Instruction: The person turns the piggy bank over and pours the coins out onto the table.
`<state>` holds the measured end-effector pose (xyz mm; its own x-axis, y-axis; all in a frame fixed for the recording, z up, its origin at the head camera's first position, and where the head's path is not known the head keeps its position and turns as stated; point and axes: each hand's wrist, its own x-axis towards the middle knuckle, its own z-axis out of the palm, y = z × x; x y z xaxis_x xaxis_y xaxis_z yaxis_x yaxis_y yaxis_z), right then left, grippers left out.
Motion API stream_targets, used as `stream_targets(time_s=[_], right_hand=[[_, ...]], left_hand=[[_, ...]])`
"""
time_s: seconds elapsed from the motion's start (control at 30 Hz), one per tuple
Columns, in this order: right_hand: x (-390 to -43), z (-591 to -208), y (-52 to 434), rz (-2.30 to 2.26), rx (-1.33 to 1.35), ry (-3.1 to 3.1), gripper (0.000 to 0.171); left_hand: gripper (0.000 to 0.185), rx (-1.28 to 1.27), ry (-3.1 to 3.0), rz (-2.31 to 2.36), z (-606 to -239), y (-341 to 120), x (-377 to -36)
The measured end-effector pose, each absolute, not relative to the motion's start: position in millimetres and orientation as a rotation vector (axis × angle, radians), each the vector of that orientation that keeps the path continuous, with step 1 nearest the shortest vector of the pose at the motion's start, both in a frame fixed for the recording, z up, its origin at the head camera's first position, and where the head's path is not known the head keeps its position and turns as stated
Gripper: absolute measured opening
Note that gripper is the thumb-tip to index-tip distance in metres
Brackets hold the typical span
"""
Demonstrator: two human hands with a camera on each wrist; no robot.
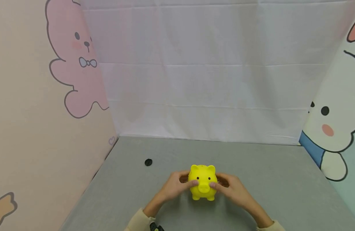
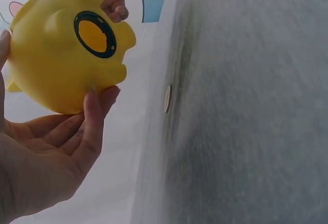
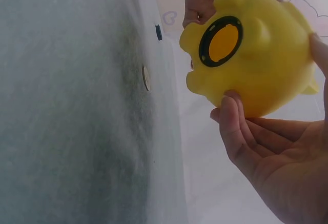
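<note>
Yellow piggy bank [image 1: 203, 186] held between both hands, raised just over the grey bench [image 1: 281, 179], near the middle of its width; the wrist views show a gap between its feet and the surface. Pig is upright, its face, two black eyes and snout turned toward the wearer, ears on top. Left hand [image 1: 174, 187] grips the pig's left side as seen from the head, thumb on the front beside the snout, fingers reaching round the side and underneath. Right hand [image 1: 234, 191] grips the opposite side in much the same way, thumb tip close to the snout. Both hands are spread only as wide as the body between them. Underside, from the wrist cameras: a round hole [image 3: 224, 42] with orange showing inside, bordered by a dark ring [image 3: 204, 49]. Coin [image 3: 146, 78] on the bench below the pig, well apart from the fingers; its face markings cannot be read at this angle. Black cap [image 1: 148, 162] lies on the bench farther back, left of the pig, well apart from both hands. Surroundings: white creased cloth [image 1: 206, 80] behind the bench; pink bear print [image 1: 76, 61] on the left wall; white cartoon animal [image 1: 339, 128] on the right. Pale sleeves [image 1: 139, 221] at both forearms.
</note>
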<state>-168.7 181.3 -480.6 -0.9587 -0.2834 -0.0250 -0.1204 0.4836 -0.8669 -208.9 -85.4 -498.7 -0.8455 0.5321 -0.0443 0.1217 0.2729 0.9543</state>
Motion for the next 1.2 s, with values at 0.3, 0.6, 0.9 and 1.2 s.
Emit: stream_targets(time_s=[0.3,0.6,0.9,1.2], right_hand=[[-171,-482,183,-1.513,-0.322,2.485,0.044],[-170,-478,185,-1.468,-0.409,2.538,0.062],[-167,-484,189,-1.521,-0.650,2.632,0.086],[-169,-489,188,-1.604,-0.748,2.691,0.098]], left_hand=[[0.066,0.473,2.183,1.588,-496,-78,-210],[0.072,0.569,2.194,1.580,-495,-87,-214],[0.096,0.842,2.298,1.547,-491,-91,-211],[0.105,0.988,2.499,1.506,-496,-86,-209]])
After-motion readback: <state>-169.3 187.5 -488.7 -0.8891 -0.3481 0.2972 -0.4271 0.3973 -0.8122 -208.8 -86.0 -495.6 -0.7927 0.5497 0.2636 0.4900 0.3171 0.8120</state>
